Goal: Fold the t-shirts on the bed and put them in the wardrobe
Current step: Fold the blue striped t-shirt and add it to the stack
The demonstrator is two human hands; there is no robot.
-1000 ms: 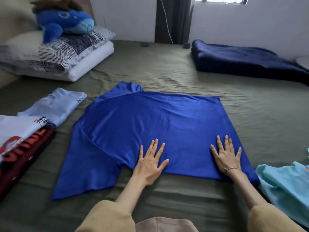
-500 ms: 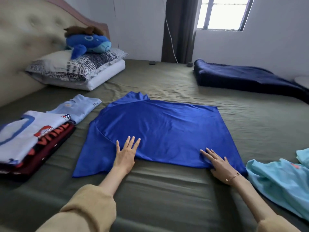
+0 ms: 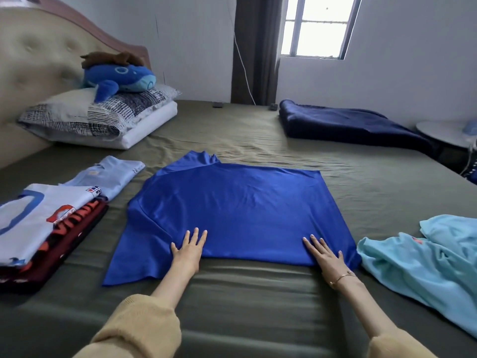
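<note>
Near edge: two arms in tan sleeves reach forward over the olive-green bed (image 3: 245, 301). Left hand (image 3: 188, 250) lies flat, fingers straight and slightly spread, pressing the near edge of the royal blue t-shirt (image 3: 240, 210) just right of its near-left sleeve. Right hand (image 3: 325, 254) also flat, fingers straight, on the shirt's near-right corner; thin bracelet (image 3: 342, 276) on that wrist. Neither hand pinches anything. Blue shirt is spread on the middle of the bed, one sleeve flaring out near-left, collar end at the far left. Right of it, near, a light aqua t-shirt (image 3: 423, 264) lies crumpled, unfolded, just beside the blue one. Left: stack of folded t-shirts (image 3: 44, 228), white printed one on top, dark red below; a folded pale blue shirt (image 3: 108, 177) just behind it. Far left: pillows (image 3: 103, 117) against the padded headboard (image 3: 33, 55), blue plush toy (image 3: 121, 77) on top. Far right: folded navy blanket (image 3: 346, 124). Beyond: curtain (image 3: 255, 47), window (image 3: 317, 27).
</note>
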